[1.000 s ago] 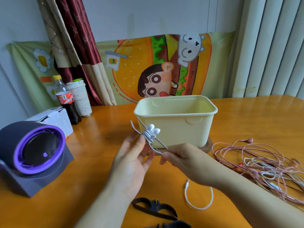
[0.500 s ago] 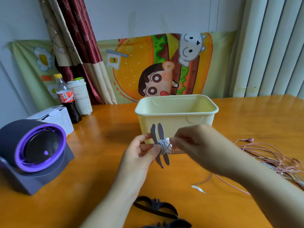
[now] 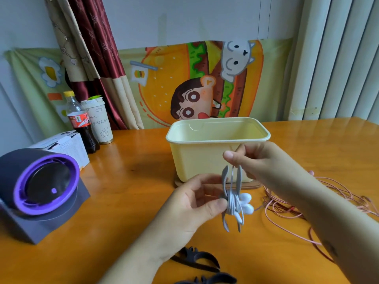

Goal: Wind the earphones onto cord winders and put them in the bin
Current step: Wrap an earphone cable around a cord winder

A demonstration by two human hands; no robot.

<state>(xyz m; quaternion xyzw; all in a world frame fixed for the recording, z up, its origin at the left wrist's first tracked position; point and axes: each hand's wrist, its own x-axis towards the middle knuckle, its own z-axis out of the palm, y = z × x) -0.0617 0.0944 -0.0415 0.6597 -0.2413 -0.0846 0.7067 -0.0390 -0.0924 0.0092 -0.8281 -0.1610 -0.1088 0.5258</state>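
My left hand [image 3: 192, 203] pinches the middle of a grey cord winder [image 3: 225, 201], held upright in front of the pale yellow bin [image 3: 205, 156]. White earphones [image 3: 245, 203] are wrapped around the winder, their two buds sticking out to the right. My right hand [image 3: 258, 160] pinches the white cord just above the winder's upper arms. A tangle of pink earphones [image 3: 287, 203] lies on the table to the right. Two black cord winders [image 3: 196, 261] lie near the front edge.
A purple and grey fan-like device [image 3: 41, 187] stands at the left, with a white box [image 3: 67, 146], a cola bottle [image 3: 79, 121] and a paper cup [image 3: 98, 121] behind it. The bin sits on a wooden coaster [image 3: 252, 185] on the orange table [image 3: 123, 201].
The right hand has lifted from beside the winder to above it, pulling the cord up. The winder has shifted right and lower. The loose cord end no longer lies on the table.
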